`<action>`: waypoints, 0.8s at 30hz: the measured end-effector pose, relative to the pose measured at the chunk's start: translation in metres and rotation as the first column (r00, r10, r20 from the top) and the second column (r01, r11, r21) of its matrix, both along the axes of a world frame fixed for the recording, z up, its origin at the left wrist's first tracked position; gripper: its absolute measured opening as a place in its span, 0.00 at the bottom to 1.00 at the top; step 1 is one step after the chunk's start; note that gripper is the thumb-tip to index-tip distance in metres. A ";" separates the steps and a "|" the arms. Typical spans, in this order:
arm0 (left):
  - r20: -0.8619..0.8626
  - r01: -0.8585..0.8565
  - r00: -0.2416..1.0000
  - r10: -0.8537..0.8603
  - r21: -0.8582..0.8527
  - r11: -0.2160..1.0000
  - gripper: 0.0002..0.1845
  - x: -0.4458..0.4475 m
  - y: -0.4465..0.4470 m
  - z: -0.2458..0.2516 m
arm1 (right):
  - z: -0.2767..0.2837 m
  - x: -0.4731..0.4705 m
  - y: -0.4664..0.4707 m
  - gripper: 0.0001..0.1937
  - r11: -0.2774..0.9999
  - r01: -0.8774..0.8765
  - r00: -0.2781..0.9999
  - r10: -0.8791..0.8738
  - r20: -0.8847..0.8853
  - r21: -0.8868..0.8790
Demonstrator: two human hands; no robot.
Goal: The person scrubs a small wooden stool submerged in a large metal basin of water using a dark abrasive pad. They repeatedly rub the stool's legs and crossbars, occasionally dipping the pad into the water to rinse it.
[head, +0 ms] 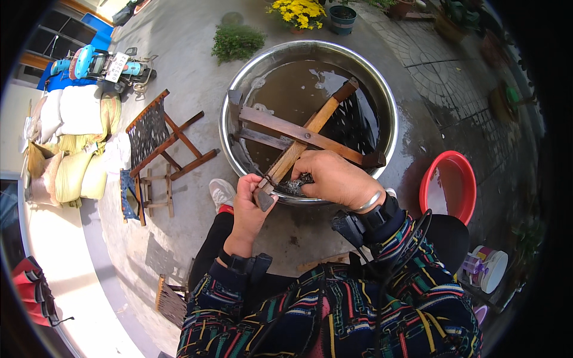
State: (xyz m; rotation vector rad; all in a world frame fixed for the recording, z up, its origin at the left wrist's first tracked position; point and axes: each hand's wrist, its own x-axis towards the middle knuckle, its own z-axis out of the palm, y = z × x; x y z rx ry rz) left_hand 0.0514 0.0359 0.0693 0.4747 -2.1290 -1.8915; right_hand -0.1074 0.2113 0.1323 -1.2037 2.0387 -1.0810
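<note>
A wooden folding stool (pixel 301 129) with crossed legs rests in a large round metal basin (pixel 388 96). Murky brown water (pixel 286 85) fills much of the basin, and the stool's dark woven seat (pixel 353 123) lies partly in it. My left hand (pixel 247 203) grips the near end of one wooden bar, close to the basin's rim. In my right hand (pixel 342 179) is a steel wool scrubber (pixel 299 182), held beside that bar. The fingers partly hide the scrubber.
To the right stands a red plastic basin (pixel 470 192) holding liquid. A folding stool (pixel 170 138) with a woven seat stands left, near stacked sacks (pixel 80 112). Potted yellow flowers (pixel 299 13) and a leafy plant (pixel 237 41) are beyond the basin. A white bucket (pixel 492 270) lies at lower right.
</note>
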 end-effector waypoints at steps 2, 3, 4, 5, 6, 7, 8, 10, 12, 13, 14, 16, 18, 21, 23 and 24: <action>0.000 0.009 1.000 -0.009 -0.050 0.999 0.27 0.002 0.000 -0.001 | 0.000 0.001 -0.002 0.11 0.998 -0.041 0.996 0.045 -0.078 0.052; 0.023 0.015 1.000 -0.014 -0.041 0.999 0.26 0.003 -0.001 -0.001 | -0.001 0.002 -0.003 0.11 0.995 -0.047 0.991 0.057 -0.121 0.082; 0.044 0.021 0.999 -0.020 -0.032 0.999 0.26 0.004 -0.001 -0.002 | -0.002 0.004 -0.007 0.11 0.996 -0.070 0.981 0.078 -0.180 0.051; 0.073 0.028 0.997 -0.026 -0.019 0.999 0.25 0.005 -0.002 -0.002 | -0.004 0.005 -0.009 0.12 0.996 -0.086 0.987 0.089 -0.136 0.029; 0.064 0.036 0.997 -0.036 0.004 0.999 0.25 0.006 -0.002 -0.003 | -0.006 0.006 -0.011 0.12 0.995 -0.102 0.991 0.102 -0.090 0.007; 0.063 0.042 0.997 -0.044 0.029 0.999 0.25 0.007 -0.003 -0.003 | -0.007 0.006 -0.013 0.12 0.992 -0.124 0.992 0.125 -0.026 0.026; 0.070 0.048 0.996 -0.052 0.066 0.997 0.25 0.007 -0.004 -0.004 | -0.008 0.004 -0.014 0.11 0.988 -0.151 0.989 0.150 -0.010 -0.045; 0.059 0.058 0.996 -0.062 0.056 0.997 0.26 0.007 -0.004 -0.004 | -0.008 -0.003 -0.011 0.09 0.970 -0.190 0.952 0.220 0.214 -0.150; 0.066 0.063 0.996 -0.067 0.056 0.996 0.26 0.007 -0.004 -0.004 | -0.004 -0.015 -0.004 0.07 0.938 -0.161 0.908 0.263 0.326 -0.308; 0.074 0.061 0.995 -0.065 0.054 0.997 0.26 0.007 -0.004 -0.004 | -0.001 -0.020 -0.001 0.07 0.939 -0.085 0.882 0.227 0.414 -0.333; 0.079 0.059 0.995 -0.063 0.052 0.997 0.26 0.007 -0.004 -0.003 | 0.002 -0.028 0.003 0.07 0.942 0.004 0.854 0.171 0.491 -0.335; 0.060 0.037 0.997 -0.040 0.055 0.998 0.26 0.006 -0.002 -0.002 | 0.008 -0.037 0.008 0.06 0.943 0.165 0.874 -0.004 0.485 -0.289; 0.040 0.027 0.999 -0.031 0.092 0.995 0.27 0.005 -0.001 -0.002 | 0.010 -0.037 0.006 0.07 0.954 0.128 0.951 -0.040 0.306 -0.273; 0.035 0.026 0.999 -0.030 0.104 0.994 0.26 0.004 -0.001 -0.001 | 0.008 -0.028 -0.012 0.08 0.966 -0.063 0.998 0.069 0.015 -0.249; 0.060 0.014 0.998 -0.020 0.110 0.994 0.27 0.005 -0.001 -0.001 | 0.005 -0.019 -0.027 0.08 0.963 -0.097 0.977 0.045 -0.206 -0.250; 0.070 0.010 0.997 -0.019 0.122 0.993 0.27 0.005 -0.001 -0.001 | 0.004 -0.017 -0.034 0.07 0.944 -0.133 0.958 0.044 -0.285 -0.301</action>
